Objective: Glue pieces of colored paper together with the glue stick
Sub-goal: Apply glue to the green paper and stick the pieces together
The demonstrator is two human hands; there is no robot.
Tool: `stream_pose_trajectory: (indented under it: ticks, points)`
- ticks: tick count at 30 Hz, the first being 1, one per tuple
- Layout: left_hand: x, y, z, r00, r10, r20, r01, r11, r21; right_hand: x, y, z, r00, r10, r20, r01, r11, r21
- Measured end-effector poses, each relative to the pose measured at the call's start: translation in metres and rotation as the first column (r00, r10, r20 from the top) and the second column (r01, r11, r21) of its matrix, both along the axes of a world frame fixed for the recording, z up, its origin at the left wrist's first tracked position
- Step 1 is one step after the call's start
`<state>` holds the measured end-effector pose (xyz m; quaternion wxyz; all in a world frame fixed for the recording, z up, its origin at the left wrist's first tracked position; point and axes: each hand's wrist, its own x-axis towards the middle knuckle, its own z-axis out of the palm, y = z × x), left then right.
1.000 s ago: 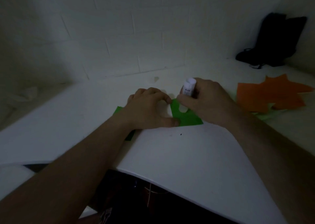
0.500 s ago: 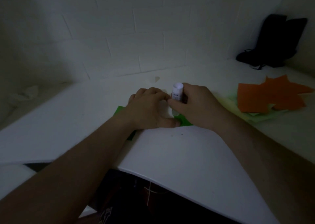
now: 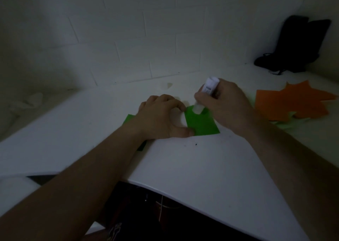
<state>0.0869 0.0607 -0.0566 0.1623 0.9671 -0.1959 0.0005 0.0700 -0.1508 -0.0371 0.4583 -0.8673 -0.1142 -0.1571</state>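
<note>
Green paper, thin and limp, slides easily; left hand pins its edge at frame centre; right hand fingers grasp the rigid glue stick mid-barrel.

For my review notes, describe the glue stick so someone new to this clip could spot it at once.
Start at the white table and find the green paper at its middle. The right hand grips the glue stick just above it, tilted, with its pale tip on the paper's far edge. It is the only white tube there; the left hand only holds the paper down.
</note>
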Motion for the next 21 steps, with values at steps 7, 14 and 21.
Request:
stream_pose_trajectory:
  ticks: [7,14,21]
  points:
    - [0.001,-0.002,0.001,1.0,0.008,0.003,-0.008,1.0,0.028,-0.002,0.005,-0.007,0.993,0.112,-0.025,-0.115,0.967,-0.226]
    - [0.001,-0.001,-0.001,1.0,0.012,-0.002,-0.012,1.0,0.009,-0.003,0.003,-0.005,0.993,0.12,-0.018,-0.12,0.946,-0.301]
    - [-0.001,0.0,0.0,1.0,0.005,0.003,-0.005,1.0,-0.008,-0.004,-0.011,-0.002,0.997,0.068,-0.037,-0.076,0.934,-0.349]
